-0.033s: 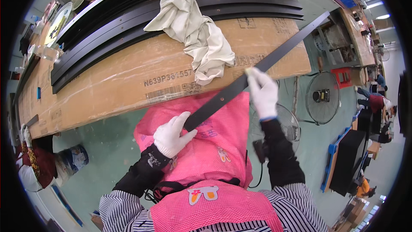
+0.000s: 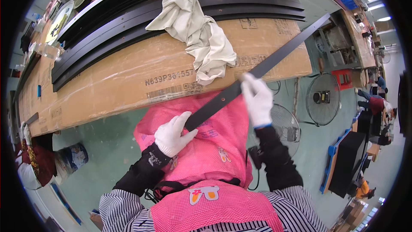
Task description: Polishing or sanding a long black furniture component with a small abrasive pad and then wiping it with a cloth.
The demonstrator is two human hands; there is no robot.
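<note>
A long, flat black strip [image 2: 279, 56] with a small hole slants from my lap up past the right end of the cardboard-covered bench. My left hand [image 2: 173, 135], in a white glove, grips its near end, thumb on one side and fingers on the other. Around the strip's middle, my gloved right hand [image 2: 258, 99] has its fingertips pinched together at the upper face. What those fingertips hold, if anything, is hidden and blurred. A crumpled off-white cloth [image 2: 199, 36] lies on the bench, partly over other black strips [image 2: 98, 47].
The cardboard [image 2: 98, 107] covers the bench in front of me. Fans [image 2: 322, 96] stand on the floor at right, near a red stool [image 2: 342, 78]. Another person's gloved hands [image 2: 25, 133] are at the bench's left end. More people work far right.
My right hand has slid a little down and left along the strip, toward my left hand. The left hand and the strip stay almost in place.
</note>
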